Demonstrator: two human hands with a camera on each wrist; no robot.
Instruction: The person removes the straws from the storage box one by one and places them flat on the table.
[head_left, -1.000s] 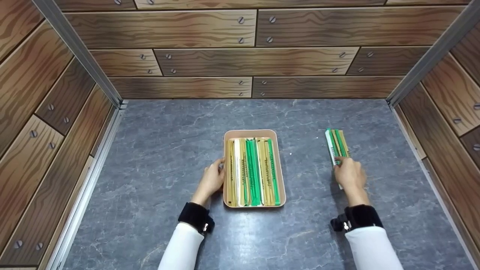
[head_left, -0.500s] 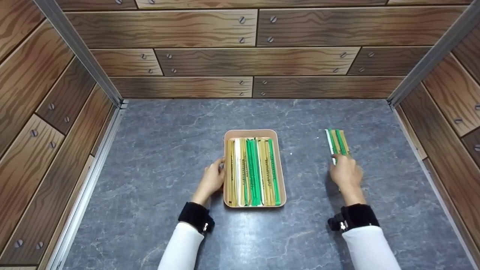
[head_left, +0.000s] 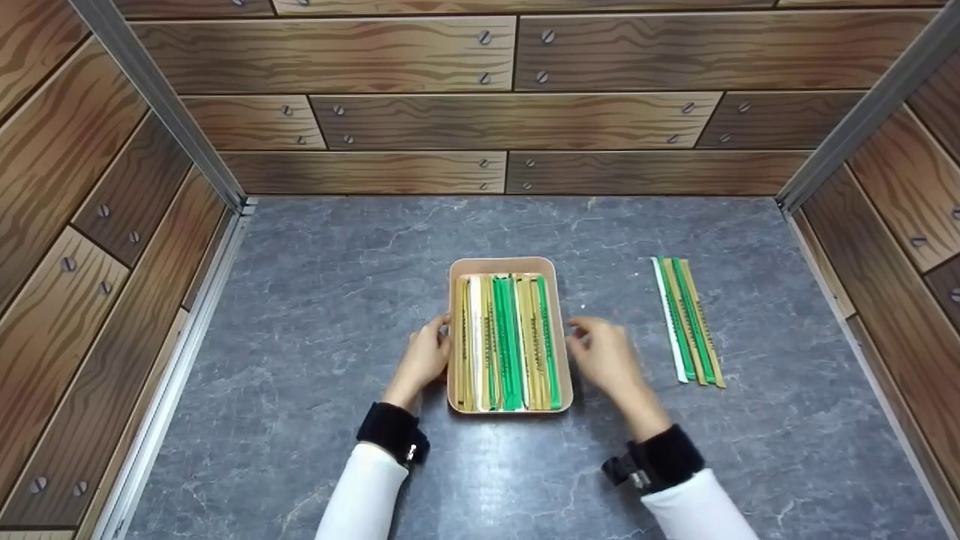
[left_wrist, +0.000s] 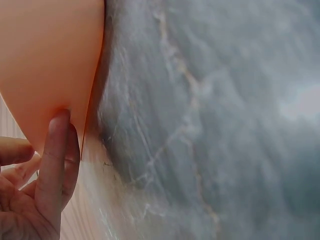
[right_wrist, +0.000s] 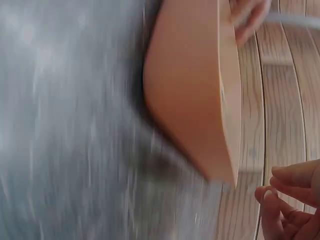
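Observation:
A shallow peach-coloured box point(head_left: 502, 265) holds a row of long slim printed packets point(head_left: 508, 337), tan, green and white, lying lengthwise. My left hand point(head_left: 426, 356) is at the box's left side. In the left wrist view, a straight fingertip point(left_wrist: 61, 116) rests against the outer wall, another finger near the rim. My right hand point(head_left: 606, 356) is just off the box's right side, fingers loosely bent around nothing. In the right wrist view its thumb and fingertips are close together beyond the box's end. Several more such packets point(head_left: 685, 322) lie side by side on the surface farther right.
The box and packets are on a grey marble-patterned surface point(head_left: 337, 300). Wood-patterned panels point(head_left: 420, 120) stand at the back and both sides, with metal corner posts point(head_left: 169, 112) between them.
My right hand has left the packets at the right and moved left to the box, leaving them in a flat, slightly slanted row. The left hand and the box have stayed put.

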